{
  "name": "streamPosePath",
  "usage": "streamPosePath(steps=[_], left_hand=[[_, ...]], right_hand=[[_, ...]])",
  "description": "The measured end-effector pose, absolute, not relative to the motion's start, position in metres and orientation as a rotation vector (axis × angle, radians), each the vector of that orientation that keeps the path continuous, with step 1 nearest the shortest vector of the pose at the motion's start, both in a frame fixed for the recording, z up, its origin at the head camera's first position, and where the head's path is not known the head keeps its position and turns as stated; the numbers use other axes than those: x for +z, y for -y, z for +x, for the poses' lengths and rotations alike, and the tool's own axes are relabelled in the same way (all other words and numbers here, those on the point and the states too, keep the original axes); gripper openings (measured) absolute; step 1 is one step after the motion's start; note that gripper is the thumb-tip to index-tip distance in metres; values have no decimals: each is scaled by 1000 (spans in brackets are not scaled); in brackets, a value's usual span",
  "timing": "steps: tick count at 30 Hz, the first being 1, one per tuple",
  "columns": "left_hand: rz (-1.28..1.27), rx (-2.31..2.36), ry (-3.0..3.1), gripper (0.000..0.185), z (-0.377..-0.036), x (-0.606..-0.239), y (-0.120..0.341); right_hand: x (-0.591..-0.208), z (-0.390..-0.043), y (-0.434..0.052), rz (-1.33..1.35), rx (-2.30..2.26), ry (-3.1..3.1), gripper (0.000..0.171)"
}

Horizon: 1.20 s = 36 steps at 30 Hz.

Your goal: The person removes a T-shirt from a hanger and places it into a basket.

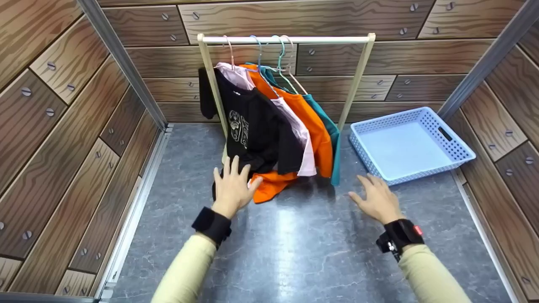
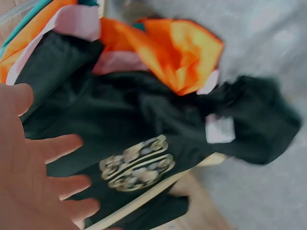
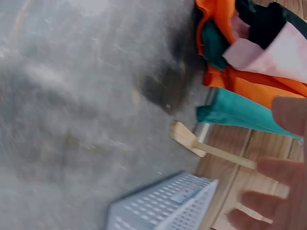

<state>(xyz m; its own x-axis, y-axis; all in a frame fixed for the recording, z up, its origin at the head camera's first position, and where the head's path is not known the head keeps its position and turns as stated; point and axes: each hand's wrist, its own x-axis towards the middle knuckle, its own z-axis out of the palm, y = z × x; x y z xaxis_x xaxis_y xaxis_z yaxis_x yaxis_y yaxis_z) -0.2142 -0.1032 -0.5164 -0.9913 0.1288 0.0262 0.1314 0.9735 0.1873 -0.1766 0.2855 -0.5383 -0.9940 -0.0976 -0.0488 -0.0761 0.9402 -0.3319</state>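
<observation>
Shirts hang four deep on a small clothes rack (image 1: 286, 40) at the back of the grey floor (image 1: 294, 244): black shirt (image 1: 252, 130) in front, then pink shirt (image 1: 301, 139), orange shirt (image 1: 313, 134) and teal shirt (image 1: 332, 134), each on a thin wire hanger. Your left hand (image 1: 231, 187) is spread flat, fingers straight, at the black shirt's lower hem, touching or just short of it; the blur leaves that unclear. Your right hand (image 1: 379, 198) hovers with fingers loose, gripping nothing, between the teal hem and the blue basket (image 1: 457, 145), which sits just right of the rack.

Handling, as a judgement: light, limp cloth that will sag and fold the moment it leaves the hanger, and may drag its neighbours along since the hems overlap. You would do better taking it at the shoulders or collar near the hook than at the hem.

The head view alone shows the hangers, the rail and the hanging order. The left wrist view shows the pale printed emblem (image 2: 136, 165) close up, a white label on the black cloth, and a bunched orange hem. The right wrist view shows the rack's wooden foot (image 3: 184, 136) on the floor and the basket's perforated wall, hidden from above.
</observation>
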Motion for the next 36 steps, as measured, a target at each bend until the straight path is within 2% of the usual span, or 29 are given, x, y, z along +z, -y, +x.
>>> streamPosePath(steps=[7,12,17,21,29,36], left_hand=[[-254,-273,3154,59,-248,-454,94],[-254,-454,3164,45,-273,-405,82],[-202,-592,3147,42,-300,-375,63],[-6,-724,3116,45,-322,-373,49],[390,-936,3047,74,-349,-398,32],[489,-1011,2984,58,-356,-396,33]], right_hand=[[-493,-194,-292,-196,-361,-2935,63],[-465,-207,-294,-228,-314,-2879,63],[-448,-218,-292,-233,-299,-2869,62],[-446,-222,-287,-240,-315,-2877,60],[-458,-218,-273,-265,-338,-2854,57],[-462,-217,-273,-262,-349,-2840,56]])
